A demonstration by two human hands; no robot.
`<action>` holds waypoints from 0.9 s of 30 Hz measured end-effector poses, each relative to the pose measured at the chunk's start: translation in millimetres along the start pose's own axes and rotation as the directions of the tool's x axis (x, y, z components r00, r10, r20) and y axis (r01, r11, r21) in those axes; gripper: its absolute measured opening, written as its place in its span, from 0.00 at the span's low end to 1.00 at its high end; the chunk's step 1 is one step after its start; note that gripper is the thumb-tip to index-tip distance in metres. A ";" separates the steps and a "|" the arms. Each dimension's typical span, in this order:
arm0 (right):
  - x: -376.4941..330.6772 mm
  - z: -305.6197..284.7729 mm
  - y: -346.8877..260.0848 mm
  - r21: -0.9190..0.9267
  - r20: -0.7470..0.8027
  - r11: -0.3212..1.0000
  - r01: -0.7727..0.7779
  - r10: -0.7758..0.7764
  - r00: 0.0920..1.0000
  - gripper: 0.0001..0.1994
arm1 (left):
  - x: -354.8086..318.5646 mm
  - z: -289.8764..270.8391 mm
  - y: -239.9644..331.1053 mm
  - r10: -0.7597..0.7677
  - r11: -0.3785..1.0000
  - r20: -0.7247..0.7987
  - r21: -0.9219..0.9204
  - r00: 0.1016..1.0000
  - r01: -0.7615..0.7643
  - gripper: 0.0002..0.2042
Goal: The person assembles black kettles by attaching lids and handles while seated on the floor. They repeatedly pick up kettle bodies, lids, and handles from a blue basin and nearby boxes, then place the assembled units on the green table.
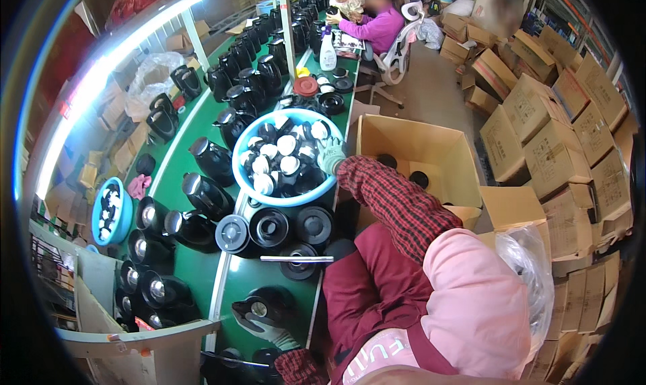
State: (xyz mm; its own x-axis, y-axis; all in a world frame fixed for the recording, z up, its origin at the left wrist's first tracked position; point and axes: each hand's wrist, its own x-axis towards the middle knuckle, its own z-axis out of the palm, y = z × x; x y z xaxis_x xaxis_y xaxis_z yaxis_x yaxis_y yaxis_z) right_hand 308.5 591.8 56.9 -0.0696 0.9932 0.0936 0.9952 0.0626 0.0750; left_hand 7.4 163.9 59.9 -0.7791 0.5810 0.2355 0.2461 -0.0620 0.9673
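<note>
My right hand (pixel 332 155), in a pale grey-green glove, reaches over the right rim of a large light-blue basin (pixel 237 162). Its fingers look spread against the white-and-black round parts (pixel 288 145) heaped inside; I make out nothing held in them. Lower down, my left hand (pixel 266 329), gloved too, grips a black jug (pixel 272 299) lying on the green bench, its round opening with a shiny centre showing. Between the hands sit several round black lids (pixel 269 227), one with a grey disc (pixel 233 233). A thin pale bar (pixel 296 258) crosses near them.
Black jugs (pixel 208 195) line the green bench (pixel 252 277). A smaller blue basin (pixel 122 218) stands left. An open carton (pixel 417 136) is beside my right arm, with stacked cartons (pixel 538 116) farther right. Co-workers (pixel 377 25) sit at the far end near a white bottle (pixel 328 52).
</note>
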 end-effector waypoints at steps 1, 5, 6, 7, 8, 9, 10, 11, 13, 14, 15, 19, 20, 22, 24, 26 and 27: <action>3.4 0.4 -14.6 -0.068 0.058 0.994 0.081 -0.077 0.995 0.29 | 1.3 -6.6 1.9 0.010 0.999 -0.023 0.053 1.000 -0.009 0.37; 12.4 -13.0 -49.2 -0.205 0.150 0.972 0.117 -0.087 0.985 0.20 | 3.6 -16.9 23.9 -0.108 0.994 -0.062 -0.033 0.992 0.106 0.36; 12.9 -14.7 -42.8 -0.180 0.147 0.981 0.075 -0.048 0.988 0.20 | 5.6 -18.5 16.5 -0.114 0.993 -0.036 -0.032 0.993 0.113 0.34; 12.5 -16.5 -34.3 -0.155 0.143 0.987 0.028 -0.006 0.990 0.20 | 7.2 -23.0 1.0 -0.119 0.992 -0.007 -0.031 0.993 0.118 0.32; 9.7 -27.0 -36.6 -0.121 0.136 0.993 -0.001 0.018 0.990 0.21 | 10.0 -28.8 -5.0 -0.118 0.993 0.003 -0.025 0.993 0.118 0.30; -4.5 -44.0 -45.8 -0.122 0.122 0.992 0.043 -0.028 0.992 0.27 | 12.1 -35.9 2.9 -0.094 0.993 -0.029 0.068 0.995 0.096 0.30; -21.1 -67.6 -48.8 -0.032 0.082 0.995 0.095 -0.092 0.992 0.35 | 12.0 -39.8 15.4 -0.077 0.983 -0.054 0.161 0.996 0.084 0.31; -37.8 -79.1 -44.2 0.097 -0.028 0.989 0.114 -0.112 0.993 0.35 | 8.5 -41.2 25.6 -0.068 0.966 -0.060 0.246 0.996 0.081 0.31; -74.5 -68.9 -11.4 0.430 -0.377 0.852 0.297 -0.130 0.917 0.34 | 9.9 -39.7 45.0 0.189 0.780 0.002 0.608 0.982 -0.152 0.36; -111.9 -98.1 -24.4 0.618 -0.310 0.707 0.343 -0.181 0.933 0.35 | 10.0 -43.2 67.9 0.303 0.660 0.046 0.710 0.952 -0.245 0.36; -125.2 -66.2 -12.4 0.809 -0.278 0.450 0.379 -0.275 0.920 0.37 | 5.3 -19.2 100.5 0.328 0.801 0.095 0.499 0.940 -0.330 0.33; -256.5 -112.2 -56.6 0.971 -0.031 -0.158 -0.182 -0.831 0.555 0.30 | -4.8 -2.9 164.3 -0.112 0.985 0.736 -0.006 0.668 0.171 0.30; -287.2 -160.2 -54.6 0.779 0.089 -0.181 -0.600 -0.916 0.391 0.22 | -5.7 -6.4 168.4 -0.108 0.985 0.834 0.018 0.541 0.170 0.31; -325.8 -95.0 -53.0 0.513 0.105 -0.282 -0.811 -0.917 0.386 0.19 | -12.0 -5.0 155.9 -0.029 0.958 0.888 -0.107 0.459 0.267 0.36; -340.8 -148.0 -42.2 0.571 0.094 -0.244 -0.784 -0.929 0.357 0.22 | -18.4 -19.2 166.1 -0.160 0.961 0.893 0.044 0.421 0.272 0.42; -359.0 -150.6 -56.8 0.462 -0.017 -0.291 -0.838 -0.947 0.320 0.27 | -17.3 -27.7 189.7 -0.024 0.994 0.945 0.057 0.325 -0.093 0.44; -363.8 -152.1 -61.4 0.436 -0.016 -0.284 -0.854 -0.951 0.308 0.27 | -22.1 -33.9 195.0 -0.023 0.990 0.931 0.073 0.365 -0.123 0.44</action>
State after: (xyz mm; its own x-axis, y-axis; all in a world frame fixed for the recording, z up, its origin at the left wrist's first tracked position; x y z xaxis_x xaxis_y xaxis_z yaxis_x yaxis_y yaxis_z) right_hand 262.3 211.6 169.2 -0.9692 0.2451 -0.0263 -0.1937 -0.8232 -0.5337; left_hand 53.0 111.4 246.5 0.2463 0.9689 -0.0243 0.3813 -0.0738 0.9215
